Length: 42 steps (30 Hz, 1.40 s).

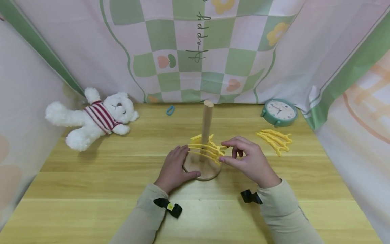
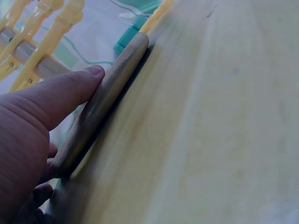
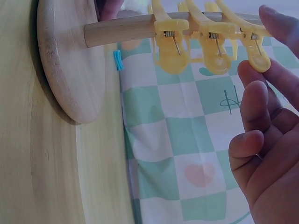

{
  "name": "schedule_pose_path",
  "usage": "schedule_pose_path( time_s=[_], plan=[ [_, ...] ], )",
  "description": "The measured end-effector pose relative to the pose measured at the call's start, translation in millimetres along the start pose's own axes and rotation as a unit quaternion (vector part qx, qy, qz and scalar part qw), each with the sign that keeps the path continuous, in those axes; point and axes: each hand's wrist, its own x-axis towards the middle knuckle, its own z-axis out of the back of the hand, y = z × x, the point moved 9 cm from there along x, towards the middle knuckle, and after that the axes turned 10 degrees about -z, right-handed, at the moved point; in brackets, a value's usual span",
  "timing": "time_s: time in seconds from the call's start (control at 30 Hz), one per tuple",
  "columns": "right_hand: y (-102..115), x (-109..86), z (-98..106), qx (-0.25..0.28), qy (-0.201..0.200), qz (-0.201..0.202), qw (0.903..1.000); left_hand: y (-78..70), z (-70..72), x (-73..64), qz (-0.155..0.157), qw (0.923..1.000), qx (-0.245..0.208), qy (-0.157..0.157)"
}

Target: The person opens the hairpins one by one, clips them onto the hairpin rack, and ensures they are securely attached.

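A wooden stand has a round base (image 1: pixel 207 173) and an upright post (image 1: pixel 207 118). Several yellow spring clips (image 3: pixel 170 51) sit one above another on the post, their curved arms around it. My left hand (image 1: pixel 173 169) holds the base by its edge; in the left wrist view the thumb (image 2: pixel 70 93) presses the rim, with the other fingers partly hidden at its far side. With thumb and index finger, my right hand (image 1: pixel 248 159) pinches the handles of the uppermost clip (image 3: pixel 257 56) at the post.
More yellow clips (image 1: pixel 275 140) lie loose on the table at the right, in front of a green round clock (image 1: pixel 279 112). Behind the stand is a small blue ring-shaped piece (image 1: pixel 170 110). A white plush bear (image 1: pixel 102 117) lies at the left, and a checked curtain (image 1: pixel 189 40) hangs behind.
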Motion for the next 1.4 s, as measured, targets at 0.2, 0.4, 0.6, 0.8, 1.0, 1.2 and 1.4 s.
schedule_pose_path(
  time_s=[0.2, 0.4, 0.6, 0.8, 1.0, 1.2, 1.4],
  plan=[
    [-2, 0.2, 7, 0.007, -0.01, 0.003, 0.9999, -0.7, 0.6, 0.2, -0.007, 1.0, -0.001, -0.007],
    [-13, 1.4, 22, 0.001, -0.032, -0.015, 0.9994, -0.7, 0.2, 0.2, -0.011, 0.9999, 0.001, -0.008],
    [-28, 1.7, 37, -0.022, -0.053, -0.045, 0.9973, -1.3, 1.1, 0.4, -0.009, 0.9999, 0.002, -0.008],
    [-45, 1.2, 50, -0.052, -0.058, -0.085, 0.9934, -0.3, -0.6, 0.3, 0.001, 1.0, 0.0, 0.002],
    [-61, -0.4, 65, -0.075, -0.065, -0.115, 0.9884, 0.3, -0.3, -0.1, 0.004, 1.0, -0.003, 0.001],
    [-84, -4.3, 78, -0.096, -0.058, -0.161, 0.9806, -0.4, 0.3, -0.2, -0.001, 1.0, -0.003, -0.001],
    [-119, -10.3, 92, -0.123, -0.059, -0.218, 0.9665, 1.6, -1.9, -0.1, 0.0, 1.0, 0.0, 0.0]
  ],
)
